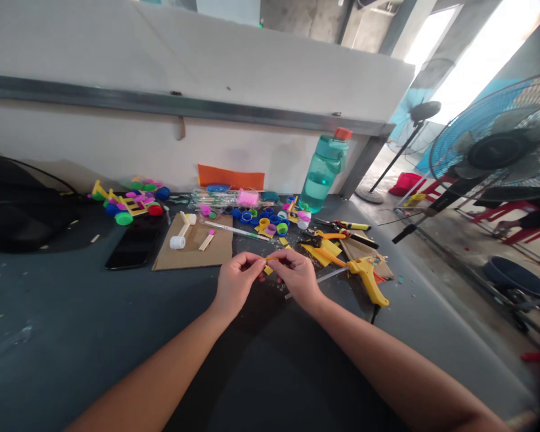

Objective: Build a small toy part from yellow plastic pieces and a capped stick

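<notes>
Above the dark table, my left hand [237, 282] and my right hand [297, 279] meet fingertip to fingertip. Both are closed in a pinch on a small yellow strip [272, 258], mostly covered by the fingers. Yellow scraps [268, 270] lie just beneath them. Beyond my hands is a cluster of coloured bottle caps [264, 224]. Left of them, a cardboard piece [198, 259] carries white caps [177, 242] and short wooden sticks [206, 241]. To the right rests a yellow glue gun [366, 277], beside pliers with orange handles [330, 257].
A black phone [132, 245] and small cap-wheeled models [130, 204] lie at the left, near a black bag [22, 204]. At the back, a teal water bottle [321, 174] stands by the white partition [139, 138]. A large fan [499, 147] stands off the table's right edge.
</notes>
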### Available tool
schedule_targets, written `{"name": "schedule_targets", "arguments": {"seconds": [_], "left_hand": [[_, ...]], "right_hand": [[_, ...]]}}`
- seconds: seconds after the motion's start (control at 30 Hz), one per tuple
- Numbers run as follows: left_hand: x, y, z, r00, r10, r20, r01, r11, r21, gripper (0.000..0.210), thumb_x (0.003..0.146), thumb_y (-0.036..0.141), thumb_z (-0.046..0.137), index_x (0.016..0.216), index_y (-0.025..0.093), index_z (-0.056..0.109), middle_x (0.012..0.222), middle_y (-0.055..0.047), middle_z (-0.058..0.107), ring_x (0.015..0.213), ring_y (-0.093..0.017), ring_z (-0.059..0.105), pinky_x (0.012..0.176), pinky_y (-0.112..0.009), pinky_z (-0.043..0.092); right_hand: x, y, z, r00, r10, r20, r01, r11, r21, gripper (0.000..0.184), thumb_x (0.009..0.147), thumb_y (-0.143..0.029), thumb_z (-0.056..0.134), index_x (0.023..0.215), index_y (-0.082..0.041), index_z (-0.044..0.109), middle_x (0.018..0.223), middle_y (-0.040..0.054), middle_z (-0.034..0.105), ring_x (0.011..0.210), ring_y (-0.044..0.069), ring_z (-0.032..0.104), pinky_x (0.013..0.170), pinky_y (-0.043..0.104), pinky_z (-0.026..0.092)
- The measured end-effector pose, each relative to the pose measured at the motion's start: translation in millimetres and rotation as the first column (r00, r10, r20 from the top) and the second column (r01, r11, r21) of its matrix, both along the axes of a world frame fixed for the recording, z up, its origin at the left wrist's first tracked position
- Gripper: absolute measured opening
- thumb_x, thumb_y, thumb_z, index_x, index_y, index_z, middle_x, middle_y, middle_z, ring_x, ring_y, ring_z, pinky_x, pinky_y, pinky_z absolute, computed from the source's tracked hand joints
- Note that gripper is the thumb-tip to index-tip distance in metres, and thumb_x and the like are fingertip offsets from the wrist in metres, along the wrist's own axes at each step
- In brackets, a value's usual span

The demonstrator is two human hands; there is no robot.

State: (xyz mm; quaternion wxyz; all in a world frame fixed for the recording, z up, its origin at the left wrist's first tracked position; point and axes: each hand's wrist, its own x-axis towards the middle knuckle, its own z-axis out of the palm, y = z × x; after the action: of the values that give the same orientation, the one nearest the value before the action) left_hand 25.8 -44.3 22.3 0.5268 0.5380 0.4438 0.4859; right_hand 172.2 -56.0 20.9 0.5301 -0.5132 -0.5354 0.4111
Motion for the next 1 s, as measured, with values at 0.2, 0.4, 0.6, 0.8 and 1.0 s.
{"name": "schedule_targets", "arguments": {"seconds": [0.2,0.4,0.6,0.8,1.0], "left_hand": [[-0.5,0.1,-0.9,1.000,0.011,-0.009,-0.011,1.000,0.010,0.020,0.077,0.037,0.068,0.075,0.018,0.068,0.065,0.001,0.064,0.058,-0.013,0.060,0.061,-0.025,0.047],[-0.9,-0.4,-0.3,0.999,0.037,-0.041,-0.035,0.999,0.042,0.023,0.078,0.040,0.067,0.070,0.018,0.066,0.061,0.002,0.062,0.058,-0.014,0.060,0.062,-0.025,0.046],[-0.8,-1.4,1.8,0.997,0.049,-0.056,-0.046,0.997,0.064,0.027,0.080,0.041,0.065,0.065,0.018,0.064,0.058,0.003,0.059,0.058,-0.013,0.059,0.061,-0.024,0.045],[0.4,-1.4,0.5,0.999,0.050,-0.001,-0.050,0.998,0.042,0.024,0.078,0.041,0.066,0.077,0.018,0.069,0.066,0.001,0.064,0.057,-0.013,0.059,0.059,-0.025,0.047],[2.5,-1.5,2.3,1.000,0.030,0.009,-0.030,0.999,0.013,0.022,0.074,0.037,0.070,0.083,0.018,0.070,0.076,-0.002,0.067,0.057,-0.012,0.057,0.057,-0.025,0.049]], "right_hand": [[-0.6,0.3,0.5,1.000,-0.016,0.024,0.016,1.000,-0.026,0.014,0.074,-0.031,0.068,0.079,-0.018,0.070,0.064,-0.0008,0.063,0.047,0.009,0.049,0.045,0.022,0.039],[-1.0,0.5,1.0,0.999,-0.035,0.032,0.036,0.999,-0.040,0.014,0.074,-0.032,0.068,0.075,-0.019,0.069,0.057,-0.0027,0.059,0.045,0.009,0.047,0.043,0.022,0.036],[-0.4,0.8,-0.4,1.000,-0.008,-0.027,0.007,1.000,-0.027,0.015,0.075,-0.034,0.068,0.075,-0.019,0.068,0.056,-0.0036,0.057,0.045,0.009,0.048,0.043,0.021,0.037],[1.4,1.3,-2.2,0.999,-0.011,-0.037,0.010,1.000,-0.012,0.016,0.075,-0.035,0.068,0.075,-0.019,0.067,0.058,-0.0035,0.057,0.045,0.009,0.048,0.043,0.021,0.037],[4.4,2.2,-4.6,1.000,-0.020,-0.013,0.020,1.000,0.003,0.015,0.075,-0.034,0.068,0.075,-0.019,0.068,0.055,-0.0036,0.056,0.046,0.010,0.048,0.044,0.022,0.036]]}}
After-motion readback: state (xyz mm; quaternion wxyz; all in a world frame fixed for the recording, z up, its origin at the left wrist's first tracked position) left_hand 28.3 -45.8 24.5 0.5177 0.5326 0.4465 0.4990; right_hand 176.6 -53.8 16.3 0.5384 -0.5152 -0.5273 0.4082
